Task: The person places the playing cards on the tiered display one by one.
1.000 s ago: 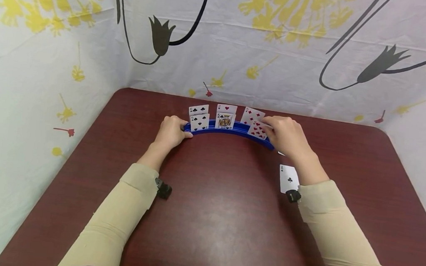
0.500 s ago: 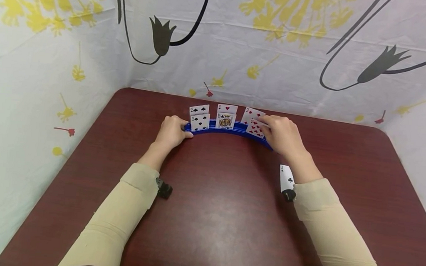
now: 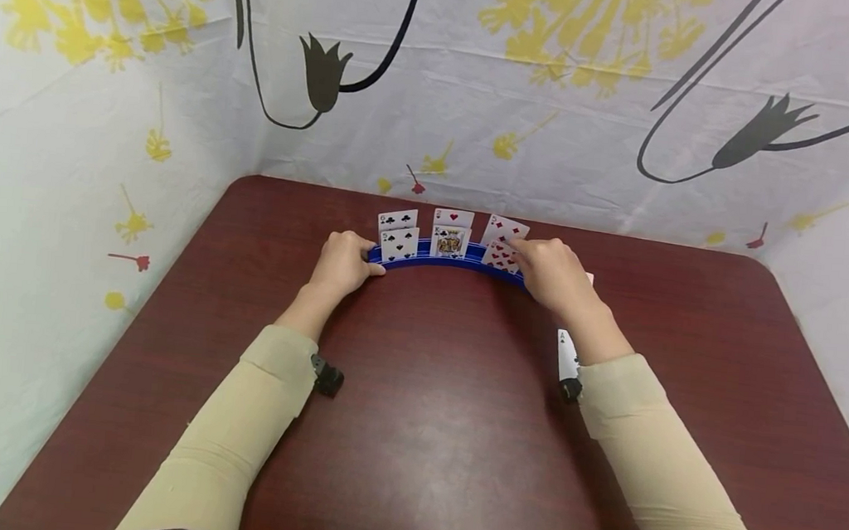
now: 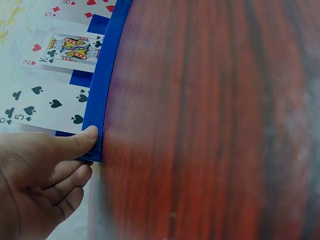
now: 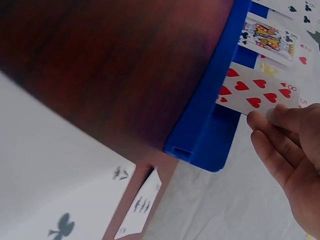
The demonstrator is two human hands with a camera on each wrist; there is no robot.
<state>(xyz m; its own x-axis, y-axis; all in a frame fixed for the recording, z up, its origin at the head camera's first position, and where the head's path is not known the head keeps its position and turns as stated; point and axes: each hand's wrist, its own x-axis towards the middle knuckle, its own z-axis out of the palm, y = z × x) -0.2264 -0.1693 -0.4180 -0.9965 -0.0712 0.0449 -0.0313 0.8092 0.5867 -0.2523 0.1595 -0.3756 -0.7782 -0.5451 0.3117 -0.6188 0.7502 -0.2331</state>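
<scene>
A curved blue card holder (image 3: pixel 476 255) stands near the table's far side. My left hand (image 3: pixel 340 265) grips its left end, thumb on the front edge. My right hand (image 3: pixel 554 277) pinches the top corner of the eight of hearts (image 5: pixel 257 91), whose lower edge sits in the holder's front. Behind that is the five of diamonds (image 3: pixel 504 226). In the middle, the king of clubs (image 3: pixel 449 242) stands before the two of hearts (image 3: pixel 454 217). At the left, the five of spades (image 3: pixel 399 245) stands before the six of clubs (image 3: pixel 397 218).
The ace of clubs (image 5: pixel 45 170) lies face up on the table (image 3: pixel 421 398), partly under my right wrist in the head view. Another card (image 5: pixel 141 207) lies beyond it, mostly hidden by my right hand in the head view. A patterned cloth wall (image 3: pixel 420 131) rises behind the table.
My right hand has shifted left along the holder with the eight of hearts, bringing it in front of the five of diamonds. My left hand has stayed on the holder's end.
</scene>
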